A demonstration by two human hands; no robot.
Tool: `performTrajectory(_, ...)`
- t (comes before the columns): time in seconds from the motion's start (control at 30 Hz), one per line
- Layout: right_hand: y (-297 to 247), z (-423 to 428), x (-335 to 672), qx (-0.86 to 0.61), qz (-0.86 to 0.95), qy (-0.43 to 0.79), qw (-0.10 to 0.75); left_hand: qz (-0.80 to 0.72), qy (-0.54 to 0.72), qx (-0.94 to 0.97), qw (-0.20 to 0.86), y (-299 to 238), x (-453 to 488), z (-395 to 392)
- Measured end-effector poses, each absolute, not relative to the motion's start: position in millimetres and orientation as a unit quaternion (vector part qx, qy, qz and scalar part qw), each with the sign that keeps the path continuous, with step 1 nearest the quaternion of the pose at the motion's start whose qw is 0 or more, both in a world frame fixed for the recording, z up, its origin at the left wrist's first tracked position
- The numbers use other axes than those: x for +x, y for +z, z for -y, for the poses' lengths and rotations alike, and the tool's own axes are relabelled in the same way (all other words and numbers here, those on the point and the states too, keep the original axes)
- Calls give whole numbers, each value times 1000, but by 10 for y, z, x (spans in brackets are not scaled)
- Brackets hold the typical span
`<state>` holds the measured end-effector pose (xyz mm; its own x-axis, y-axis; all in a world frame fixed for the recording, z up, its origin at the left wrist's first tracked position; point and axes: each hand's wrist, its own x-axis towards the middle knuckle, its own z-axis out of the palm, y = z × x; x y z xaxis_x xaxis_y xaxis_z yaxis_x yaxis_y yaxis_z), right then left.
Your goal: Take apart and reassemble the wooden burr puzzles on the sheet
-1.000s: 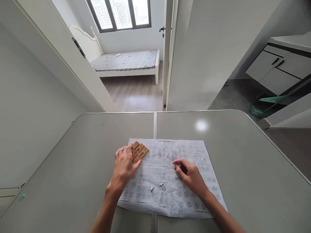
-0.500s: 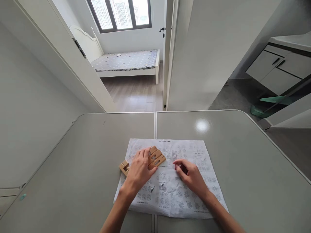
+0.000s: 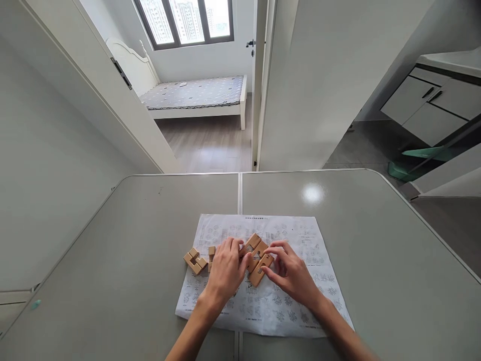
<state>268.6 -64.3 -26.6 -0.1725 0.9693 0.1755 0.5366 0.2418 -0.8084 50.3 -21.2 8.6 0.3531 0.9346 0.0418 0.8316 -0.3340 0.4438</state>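
Several flat wooden puzzle pieces with slots [image 3: 249, 247] lie side by side on a printed paper sheet [image 3: 263, 311]. My left hand [image 3: 225, 265] is closed on their left side, thumb and index finger at the edge, its other fingers hiding part of them. At the right end, a slotted piece marked 2 [image 3: 260, 272] sits at an angle. My right hand [image 3: 293, 273] is closed about its right side, thumb and fingertips touching it. A notched wooden piece [image 3: 195, 261] lies left of my left hand. Another wooden piece [image 3: 211, 253] is partly hidden behind that hand.
The sheet lies on a grey table [image 3: 112, 260] with a seam down its middle. Beyond the far edge, a doorway shows a bed [image 3: 199, 94] under a window [image 3: 184, 22]. A white cabinet [image 3: 428, 103] and a green item [image 3: 402, 171] are at right.
My left hand and the slotted pieces have moved right. The piece marked 2 has turned and shifted nearer me. My right hand has opened out from a curl and reached it. Another piece shows at left.
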Motion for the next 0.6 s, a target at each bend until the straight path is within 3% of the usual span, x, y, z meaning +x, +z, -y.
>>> performTrajectory(0.23, -276, 643, 2725, -474, 794, 235, 300, -555, 123, 807, 158, 54, 510, 193)
performTrajectory(0.6, -305, 662, 2745, -468, 808, 237, 269, -546, 158, 804, 177, 29, 479, 169)
